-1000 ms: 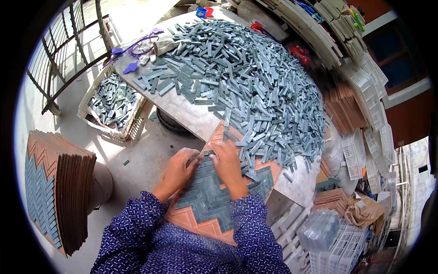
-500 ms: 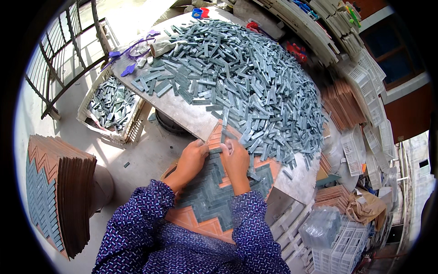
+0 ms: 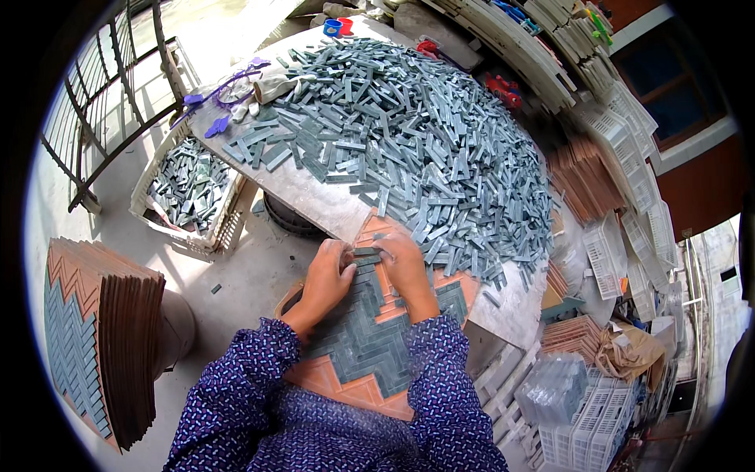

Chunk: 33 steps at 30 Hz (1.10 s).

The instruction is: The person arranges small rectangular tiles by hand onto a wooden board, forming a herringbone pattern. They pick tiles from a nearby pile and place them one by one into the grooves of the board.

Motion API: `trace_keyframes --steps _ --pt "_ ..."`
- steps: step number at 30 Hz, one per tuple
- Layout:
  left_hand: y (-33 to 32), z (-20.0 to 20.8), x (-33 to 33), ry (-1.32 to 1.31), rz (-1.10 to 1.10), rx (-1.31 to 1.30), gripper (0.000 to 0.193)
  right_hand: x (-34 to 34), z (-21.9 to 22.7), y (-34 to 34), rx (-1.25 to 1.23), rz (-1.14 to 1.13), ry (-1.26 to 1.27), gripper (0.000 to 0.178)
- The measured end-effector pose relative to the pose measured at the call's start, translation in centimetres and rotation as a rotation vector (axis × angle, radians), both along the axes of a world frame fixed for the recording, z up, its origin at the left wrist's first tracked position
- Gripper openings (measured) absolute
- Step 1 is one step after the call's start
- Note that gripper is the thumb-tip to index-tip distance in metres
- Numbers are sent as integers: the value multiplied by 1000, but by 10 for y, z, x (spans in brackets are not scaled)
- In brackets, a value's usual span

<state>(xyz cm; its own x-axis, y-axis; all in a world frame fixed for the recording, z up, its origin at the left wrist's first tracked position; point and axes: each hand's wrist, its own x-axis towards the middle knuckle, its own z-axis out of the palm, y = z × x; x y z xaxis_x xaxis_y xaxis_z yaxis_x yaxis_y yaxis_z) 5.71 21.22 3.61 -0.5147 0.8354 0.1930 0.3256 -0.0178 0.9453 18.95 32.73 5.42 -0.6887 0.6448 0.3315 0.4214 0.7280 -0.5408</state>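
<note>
An orange herringbone tray (image 3: 358,387) lies before me at the table's edge, with grey-green stone strip tiles (image 3: 366,330) set in its zigzag slots. Bare orange slots show at its far end and in a channel near my right hand. My left hand (image 3: 326,277) is closed over the far left part of the tray, fingertips at one end of a strip tile (image 3: 366,252). Its other end is at the fingertips of my right hand (image 3: 404,263), also closed. The fingers partly cover this tile and the slots beneath.
A large heap of loose strip tiles (image 3: 425,141) covers the table (image 3: 303,197). On the left are a cream crate (image 3: 141,193) of tiles and a stack of trays (image 3: 126,346). White crates (image 3: 586,429) and more orange trays (image 3: 586,181) stand on the right.
The upright strip tile at my right fingertips now lies crosswise between both hands. My right hand has turned inward and my left has shifted slightly. The view has moved a little.
</note>
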Motion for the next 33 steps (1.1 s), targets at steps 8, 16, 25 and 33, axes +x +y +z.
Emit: trace_keyframes --steps 8,16,25,33 --pt "7 -13 -6 171 -39 45 16 -6 3 4 -60 -7 -21 25" --pt "26 -10 6 331 -35 80 9 -3 3 23 98 -114 -211 23" --pt "7 -11 -1 64 -16 53 23 -12 3 19 14 94 29 18" --pt "5 -10 -3 161 -38 -7 28 -11 -2 17 34 -173 -209 16"
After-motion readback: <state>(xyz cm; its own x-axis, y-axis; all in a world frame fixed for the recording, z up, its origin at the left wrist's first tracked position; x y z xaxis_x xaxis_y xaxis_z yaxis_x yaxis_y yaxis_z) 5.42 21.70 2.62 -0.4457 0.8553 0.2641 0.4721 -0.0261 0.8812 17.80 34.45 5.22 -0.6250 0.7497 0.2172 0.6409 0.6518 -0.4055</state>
